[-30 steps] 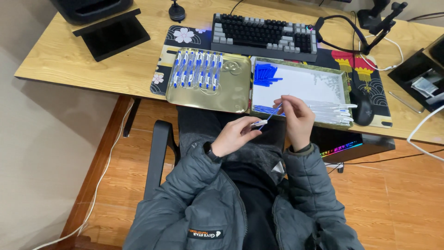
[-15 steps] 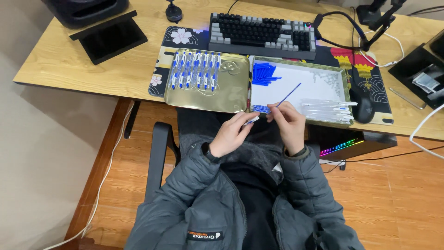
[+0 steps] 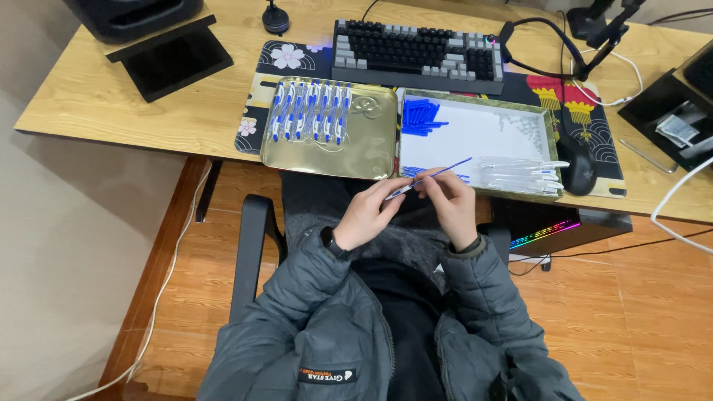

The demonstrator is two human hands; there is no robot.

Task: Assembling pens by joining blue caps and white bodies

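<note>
Both hands at desk's near edge: left hand (image 3: 365, 215) pinches pen barrel (image 3: 397, 191), right hand (image 3: 448, 204) grips blue refill (image 3: 444, 171) (keep aligned, feed straight).

light: bright, even, soft shadows | glare: gold tray (image 3: 371, 145) (mild sheen) | focus: sharp | edges: slight wide-angle bend

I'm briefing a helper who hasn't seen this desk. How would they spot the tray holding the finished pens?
Start at the keyboard at the back of the wooden desk. Just in front of its left half lies a shiny gold tray with a row of blue-and-white pens along its far edge. Its right-hand neighbour, the white-lined tray, holds only loose parts.
</note>
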